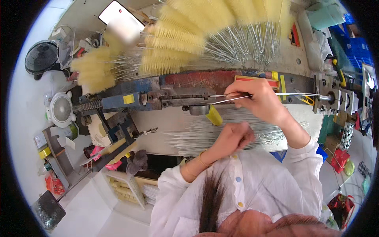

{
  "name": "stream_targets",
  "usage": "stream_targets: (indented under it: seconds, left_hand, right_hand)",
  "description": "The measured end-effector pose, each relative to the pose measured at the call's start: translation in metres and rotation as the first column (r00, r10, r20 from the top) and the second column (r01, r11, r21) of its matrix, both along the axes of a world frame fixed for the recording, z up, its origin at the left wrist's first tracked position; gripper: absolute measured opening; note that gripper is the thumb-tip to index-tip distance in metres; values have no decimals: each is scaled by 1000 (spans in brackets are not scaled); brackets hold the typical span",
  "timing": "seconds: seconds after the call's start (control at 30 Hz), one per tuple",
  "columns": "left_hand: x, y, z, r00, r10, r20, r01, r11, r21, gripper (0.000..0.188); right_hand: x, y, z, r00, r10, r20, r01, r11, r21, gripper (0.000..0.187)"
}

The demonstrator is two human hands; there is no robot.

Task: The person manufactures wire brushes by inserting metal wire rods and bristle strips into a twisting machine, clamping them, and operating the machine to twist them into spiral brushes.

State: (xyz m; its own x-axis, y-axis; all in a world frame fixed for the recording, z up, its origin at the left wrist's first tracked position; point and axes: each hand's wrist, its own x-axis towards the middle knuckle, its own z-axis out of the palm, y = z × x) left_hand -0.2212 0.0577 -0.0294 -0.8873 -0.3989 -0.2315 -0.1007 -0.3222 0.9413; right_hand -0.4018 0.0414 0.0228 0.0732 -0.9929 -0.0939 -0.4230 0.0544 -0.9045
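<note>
My right hand (262, 100) reaches over a long metal bench machine (181, 98), fingers pinched round thin metal wire (296, 94). That wire runs along the machine toward the round chuck (327, 98) at the right, and one free end slants out left of my fingers. Nearer my body, my left hand (231, 140) is curled closed above a pile of looped metal wires (189, 132); what its fingers hold, if anything, is hidden. A dark round metal part (199, 109) with a yellow strip (214, 115) juts from the machine's near side, left of my right hand.
Yellow bristle brushes (169, 43) with twisted wire stems fan across the back of the table. A phone (120, 17) lies at the back left, near a fan (61, 108) and a dark fan (41, 57). A yellow cutter knife (306, 99) sits by the chuck.
</note>
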Motion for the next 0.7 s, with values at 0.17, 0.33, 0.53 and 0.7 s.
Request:
stream_targets:
  seconds: [0.17,0.33,0.53,0.7]
  left_hand:
    - [14,-3,2,826,557,-90,185,-118,976,24]
    - [-4,14,51,809,587,11,-382,512,770,21]
    - [23,-1,-62,849,202,489,354,469,-809,30]
    - [66,23,-64,806,523,276,60,392,-918,56]
  right_hand:
    - [4,1,-11,998,42,-46,-46,995,-83,24]
    - [5,-1,-1,990,68,-123,-97,965,-244,29]
    - [15,20,6,952,-18,-306,-132,877,-461,36]
    - [-40,89,-49,742,-130,-657,-154,921,-357,38]
